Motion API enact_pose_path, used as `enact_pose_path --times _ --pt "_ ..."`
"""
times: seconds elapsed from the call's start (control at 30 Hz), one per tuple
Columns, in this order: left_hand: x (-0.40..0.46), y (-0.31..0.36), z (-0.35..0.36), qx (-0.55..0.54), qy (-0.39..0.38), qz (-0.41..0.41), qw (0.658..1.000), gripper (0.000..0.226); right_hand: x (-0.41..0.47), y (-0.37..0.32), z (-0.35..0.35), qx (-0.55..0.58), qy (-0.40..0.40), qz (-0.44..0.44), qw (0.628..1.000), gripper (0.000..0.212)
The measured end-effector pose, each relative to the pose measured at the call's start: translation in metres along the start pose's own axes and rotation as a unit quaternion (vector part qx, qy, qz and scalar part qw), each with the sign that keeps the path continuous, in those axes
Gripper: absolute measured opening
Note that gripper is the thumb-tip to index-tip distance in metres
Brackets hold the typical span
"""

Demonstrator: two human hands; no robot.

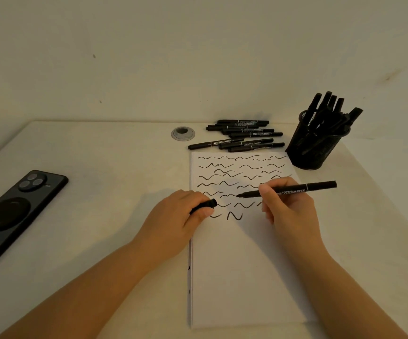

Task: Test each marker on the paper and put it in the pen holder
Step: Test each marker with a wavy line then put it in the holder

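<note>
— Where's the camera?

— On my head, the only view. It looks forward and down, and the paper [244,253] lies just below centre.

— How near?

— Close. My forearms come in from the bottom edge, and both hands sit over the paper's upper half.

— How far does it reach?

— Wide. Left of the paper, a phone [18,214]; beyond its far right corner, the holder [316,148]; behind that, the wall [173,57].
</note>
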State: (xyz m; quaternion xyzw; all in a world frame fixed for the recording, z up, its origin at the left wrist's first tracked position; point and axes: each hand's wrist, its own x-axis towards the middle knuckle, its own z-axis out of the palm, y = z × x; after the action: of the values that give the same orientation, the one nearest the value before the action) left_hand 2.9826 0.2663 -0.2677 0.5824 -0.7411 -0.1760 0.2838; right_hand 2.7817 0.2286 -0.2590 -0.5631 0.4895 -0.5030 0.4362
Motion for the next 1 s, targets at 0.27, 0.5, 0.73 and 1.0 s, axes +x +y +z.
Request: enact_pose_path --times 0.27,0.5,0.73,1.0 --pt "0.0 0.005 0.0 0.008 -0.02 0.022 1.0 0.019 -0.002 -0.005 0.001 0.153 -0.108 0.034 0.982 0.023" --pt "0.0 0.009 -0.001 0.001 -0.029 0.032 0.999 0.019 -0.004 -0.006 0.003 0.117 -0.124 0.018 0.985 0.03" --pt "-0.001 0.013 0.0 0.015 -0.024 0.056 0.998 0.03 -0.008 -0.007 0.007 0.092 -0.167 0.016 0.982 0.019" --pt "-0.004 0.017 0.001 -0.065 -0.003 0.043 0.997 0.034 -0.011 -0.006 0.011 0.092 -0.187 0.0 0.978 0.012"
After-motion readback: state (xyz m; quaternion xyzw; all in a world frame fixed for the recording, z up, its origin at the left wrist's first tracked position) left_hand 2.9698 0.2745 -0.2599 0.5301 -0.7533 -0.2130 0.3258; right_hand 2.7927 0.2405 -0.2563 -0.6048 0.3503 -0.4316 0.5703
